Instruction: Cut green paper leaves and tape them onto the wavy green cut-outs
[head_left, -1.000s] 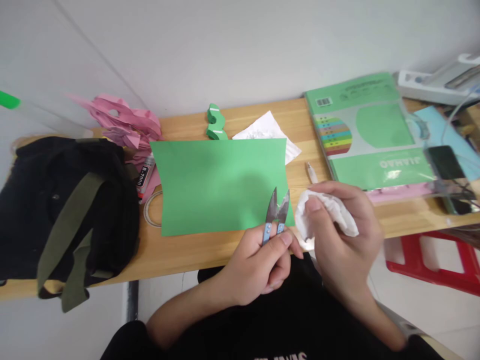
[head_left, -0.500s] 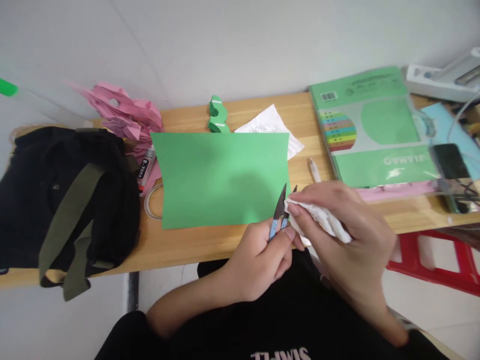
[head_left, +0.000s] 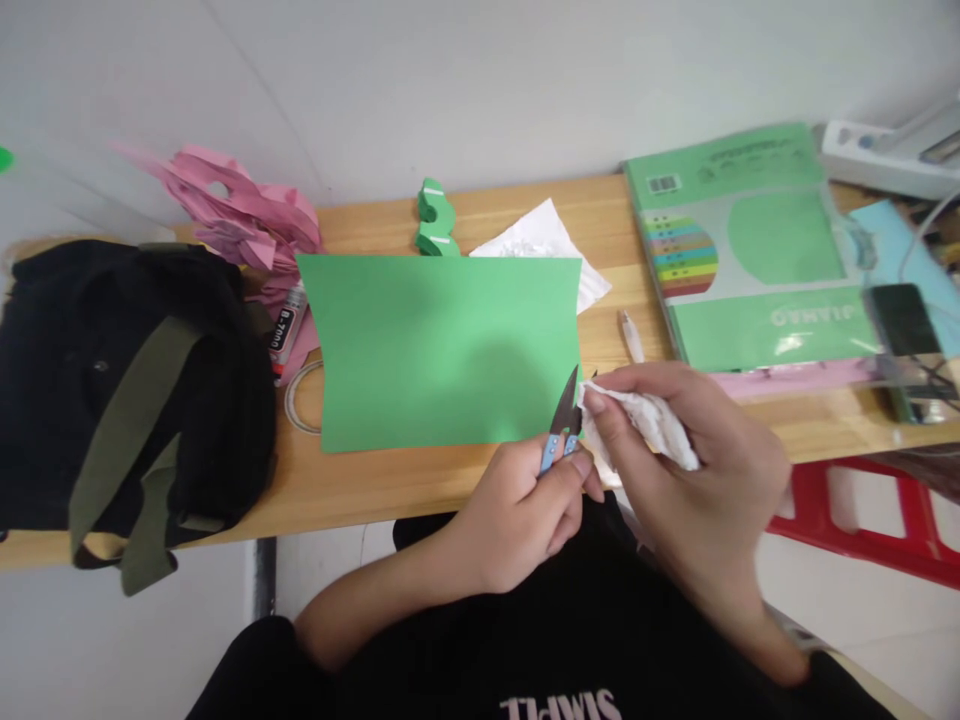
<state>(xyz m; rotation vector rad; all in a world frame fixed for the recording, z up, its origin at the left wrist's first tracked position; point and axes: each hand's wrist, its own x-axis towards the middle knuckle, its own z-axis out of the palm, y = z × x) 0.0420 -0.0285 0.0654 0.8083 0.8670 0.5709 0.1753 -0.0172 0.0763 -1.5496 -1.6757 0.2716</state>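
My left hand (head_left: 521, 510) grips small blue-handled thread snips (head_left: 562, 430), blades pointing up over the near right corner of a green paper sheet (head_left: 442, 345). My right hand (head_left: 694, 470) is closed on a crumpled white tissue (head_left: 652, 425), and it presses the tissue against the right blade of the snips. Both hands hover at the front edge of the wooden table (head_left: 360, 485).
A black bag with olive straps (head_left: 127, 385) fills the table's left end. Pink paper scraps (head_left: 240, 225), a glue tube (head_left: 283, 330), a green cut-out (head_left: 433, 220), white paper (head_left: 547, 250) and a pen (head_left: 630, 335) lie behind. A coloured-paper pack (head_left: 750, 250), phone (head_left: 904, 320) and red stool (head_left: 877, 520) are at right.
My right hand brought the tissue leftward from beside the snips onto their blades. The snips' blades have closed closer together. The view shifted slightly.
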